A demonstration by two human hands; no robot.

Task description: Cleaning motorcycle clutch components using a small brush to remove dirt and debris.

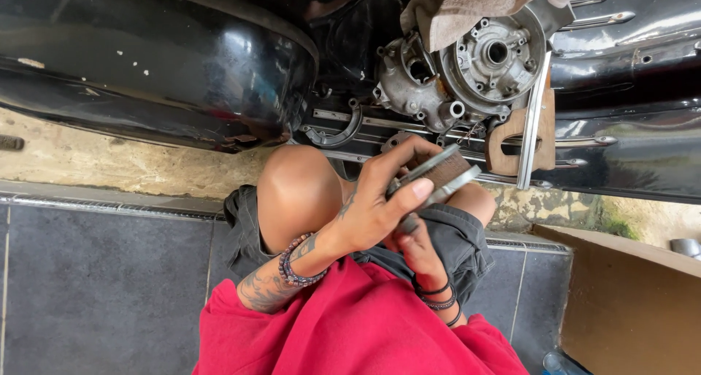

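Brake shoe, metal w/ brown lining, sits centre frame just above the knees, held by both hands. Left hand wraps it from the left, fingers curled over the top, thumb pressed on the near edge. Right hand below it, mostly hidden; looks closed on the underside. Red shirt at bottom, grey tile floor lower left. Beyond: engine hub upper centre-right, rag draped on top, black scooter body upper left.
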